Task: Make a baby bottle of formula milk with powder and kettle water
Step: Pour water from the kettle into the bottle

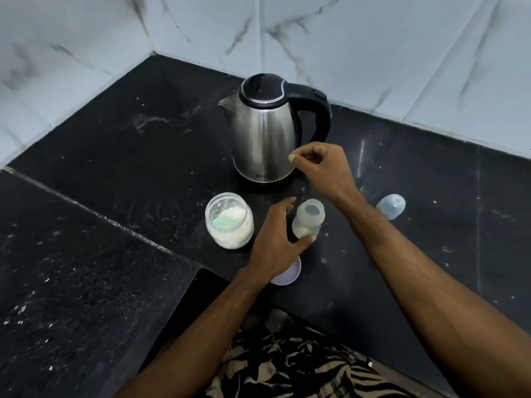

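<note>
Gripping nothing yet: left hand (275, 237) spread loosely beside the open baby bottle (308, 222), thumb just reaching its base, fingers relaxed, no firm grip closed. Hovering a little farther back, right hand (321, 168) with fingers curled in front of the kettle (263, 133), possibly pinching something small, though too blurred to tell. Standing upright near the bench (115, 156) edge, the bottle showing pale contents at the bottom, so powder, or powder and some water, apparently already in. Lying partly hidden under the left wrist, a pale lid (287, 275). Sitting uncapped just left of the bottle, the powder jar (229, 221), roughly half full. Resting well off to the right, the bottle's clear cap (391, 206). Waiting farthest back in the corner, lid down, the kettle. Judging by this: scooping seemingly finished; pouring, capping and shaking likely remaining.
</note>
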